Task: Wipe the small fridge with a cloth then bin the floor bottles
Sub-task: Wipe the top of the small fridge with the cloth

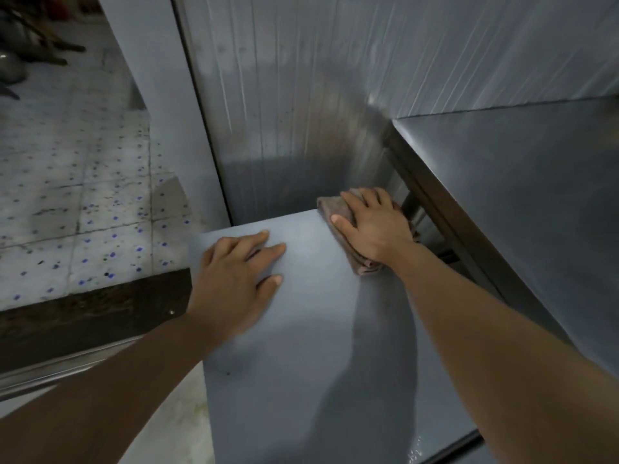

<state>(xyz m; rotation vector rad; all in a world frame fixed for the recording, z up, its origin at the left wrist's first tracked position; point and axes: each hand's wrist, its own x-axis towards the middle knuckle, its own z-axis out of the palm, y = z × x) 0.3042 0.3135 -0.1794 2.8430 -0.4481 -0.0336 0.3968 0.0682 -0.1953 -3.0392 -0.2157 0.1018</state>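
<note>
A person's right hand lies flat, fingers spread, pressing a brown cloth onto the far right corner of the small fridge top; the cloth sits under the palm, poking out beyond the fingertips and beside the wrist. The left hand rests open, palm down, on the far left part of the fridge top, well apart from the cloth. A steel counter stands just right of the fridge.
</note>
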